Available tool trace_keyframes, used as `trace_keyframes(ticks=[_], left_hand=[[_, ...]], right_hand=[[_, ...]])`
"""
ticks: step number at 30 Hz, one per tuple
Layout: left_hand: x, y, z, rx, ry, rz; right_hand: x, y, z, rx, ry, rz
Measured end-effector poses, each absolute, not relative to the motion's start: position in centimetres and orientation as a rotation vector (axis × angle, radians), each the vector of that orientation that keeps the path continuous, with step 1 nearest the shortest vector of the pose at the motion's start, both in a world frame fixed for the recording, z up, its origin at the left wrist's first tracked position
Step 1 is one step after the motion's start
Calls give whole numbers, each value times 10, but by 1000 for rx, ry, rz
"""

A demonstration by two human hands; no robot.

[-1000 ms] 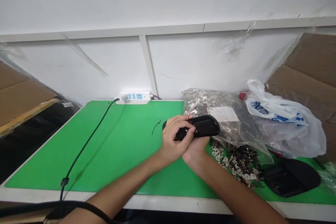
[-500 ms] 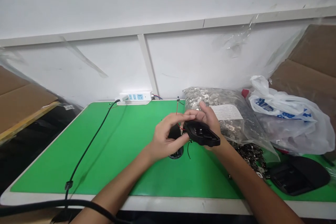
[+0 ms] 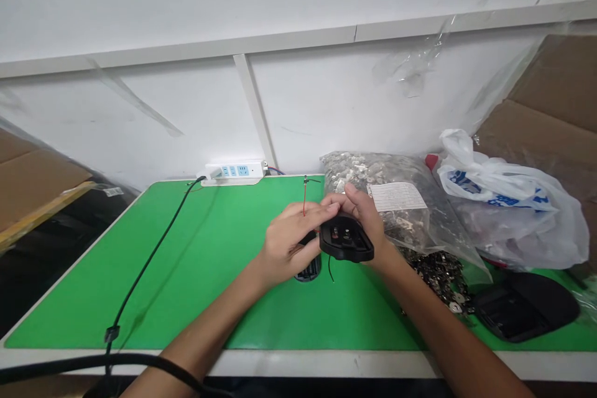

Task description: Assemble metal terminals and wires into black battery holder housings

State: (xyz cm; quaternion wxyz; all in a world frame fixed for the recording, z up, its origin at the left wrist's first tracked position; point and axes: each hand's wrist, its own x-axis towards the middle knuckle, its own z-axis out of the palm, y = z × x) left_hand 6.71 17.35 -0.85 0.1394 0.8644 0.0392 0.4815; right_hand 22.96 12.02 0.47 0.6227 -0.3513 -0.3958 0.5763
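Observation:
A black plastic housing (image 3: 347, 239) with a hollow inner side is held over the middle of the green mat. My right hand (image 3: 361, 211) grips it from behind and below. Fingers and thumb of my left hand (image 3: 289, 239) close on the housing's left edge. A thin red wire (image 3: 305, 199) rises behind my left hand, and a short black wire (image 3: 331, 268) hangs below the housing. Under my left hand, partly hidden, a dark ribbed part (image 3: 308, 268) shows on the mat.
Behind on the right lie a clear bag of metal pieces (image 3: 354, 174) and a white plastic bag (image 3: 527, 224). Loose metal parts (image 3: 441, 280) and another black housing (image 3: 527, 306) sit at right. A power strip (image 3: 237, 169) stands at the back; a black cable (image 3: 156, 252) crosses the left.
The housing has turned in my right hand, its hollow side now facing me more. Both hands appear slightly further left as the whole view has shifted.

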Motion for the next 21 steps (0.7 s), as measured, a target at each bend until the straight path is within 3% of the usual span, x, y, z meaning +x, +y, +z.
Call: trace_keyframes(ticks=[6, 11, 15, 21], left_hand=[[69, 170, -12, 2464, 130, 1456], [72, 175, -10, 2438, 80, 1459], [82, 166, -17, 2274, 241, 1583], [103, 146, -28, 2128, 436, 1683]], right_hand=[[227, 121, 2, -813, -867, 1279], [217, 119, -2, -619, -537, 1444], [199, 116, -13, -508, -120, 1470], [183, 113, -25, -381, -119, 1347]])
